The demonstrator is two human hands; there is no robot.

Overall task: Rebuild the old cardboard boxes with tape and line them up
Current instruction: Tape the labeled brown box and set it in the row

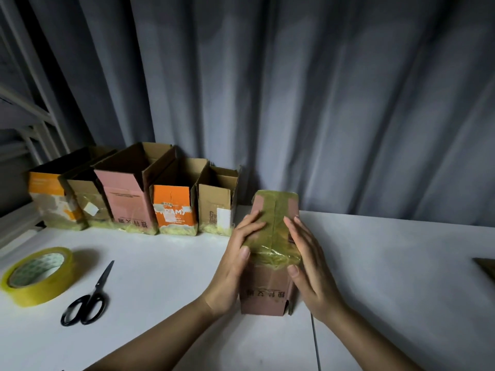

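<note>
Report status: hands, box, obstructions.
Left hand and right hand flat, pressing yellow tape on upturned pink cardboard box. Five boxes lined up. Nothing obstructing.

Six cardboard boxes in all: five open-topped boxes (171,199) lined up at the back, one taped pink box (267,293) standing apart. One roll of yellow tape (37,275). One pair of black scissors (88,298). Two hands (235,266).

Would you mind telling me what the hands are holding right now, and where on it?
Both hands hold the pink box standing on the table: the left hand presses its left side, the right hand its right side, near the taped top.
</note>
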